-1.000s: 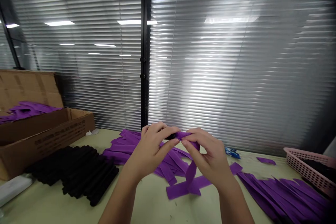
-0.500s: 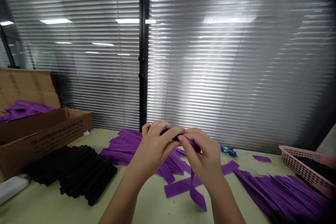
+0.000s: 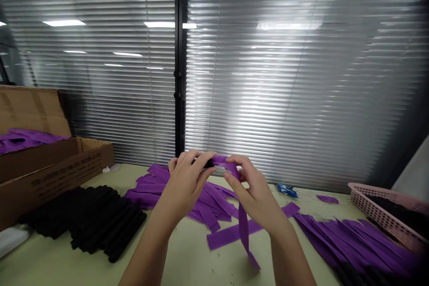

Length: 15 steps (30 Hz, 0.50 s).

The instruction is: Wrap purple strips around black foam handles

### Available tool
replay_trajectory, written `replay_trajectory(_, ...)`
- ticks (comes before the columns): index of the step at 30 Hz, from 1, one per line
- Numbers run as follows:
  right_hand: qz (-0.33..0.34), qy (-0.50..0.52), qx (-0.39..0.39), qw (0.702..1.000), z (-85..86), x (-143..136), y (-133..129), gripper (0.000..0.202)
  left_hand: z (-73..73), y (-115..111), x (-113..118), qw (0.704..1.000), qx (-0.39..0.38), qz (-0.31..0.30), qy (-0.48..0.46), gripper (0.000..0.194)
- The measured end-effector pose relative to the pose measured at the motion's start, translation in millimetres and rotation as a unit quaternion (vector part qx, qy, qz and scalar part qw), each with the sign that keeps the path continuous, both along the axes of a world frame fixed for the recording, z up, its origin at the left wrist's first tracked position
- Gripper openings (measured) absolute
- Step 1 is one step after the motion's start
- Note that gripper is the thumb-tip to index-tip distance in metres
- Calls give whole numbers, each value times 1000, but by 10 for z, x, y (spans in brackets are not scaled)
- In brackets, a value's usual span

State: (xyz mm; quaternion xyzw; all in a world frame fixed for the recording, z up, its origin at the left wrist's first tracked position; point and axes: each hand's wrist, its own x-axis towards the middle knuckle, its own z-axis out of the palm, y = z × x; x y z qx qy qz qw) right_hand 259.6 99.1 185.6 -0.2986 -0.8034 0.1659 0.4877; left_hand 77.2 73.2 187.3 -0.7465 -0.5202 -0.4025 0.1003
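Observation:
Up in front of me, my left hand [image 3: 183,187] is closed around a black rod [image 3: 209,163], most of it hidden by the fingers. My right hand [image 3: 256,194] pinches a purple strip [image 3: 244,228] between thumb and fingers. The strip's upper part lies around the rod's right end, with a thin whitish edge showing there. Its long tail hangs below my right hand over the table. Behind my left wrist is a pile of purple strips [image 3: 161,185], and one flat strip [image 3: 224,237] lies beneath the hanging tail.
Several black rods [image 3: 107,223] lie at left before a cardboard box [image 3: 67,165] holding purple strips. On the right, black rods with purple strips [image 3: 351,241] are laid out near a pink basket [image 3: 372,203]. A blue packet [image 3: 287,190] sits by the window blinds.
My hands have moved slightly left and a little apart. More purple strip shows around the rod's end, and the tail hangs longer and straighter from my right hand.

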Motion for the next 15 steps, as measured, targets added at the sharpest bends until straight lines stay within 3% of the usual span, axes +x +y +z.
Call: replay_trajectory(15,-15,55,172,983,23,55,30,9,39,-53,-10,999,-17,-44,13,30)
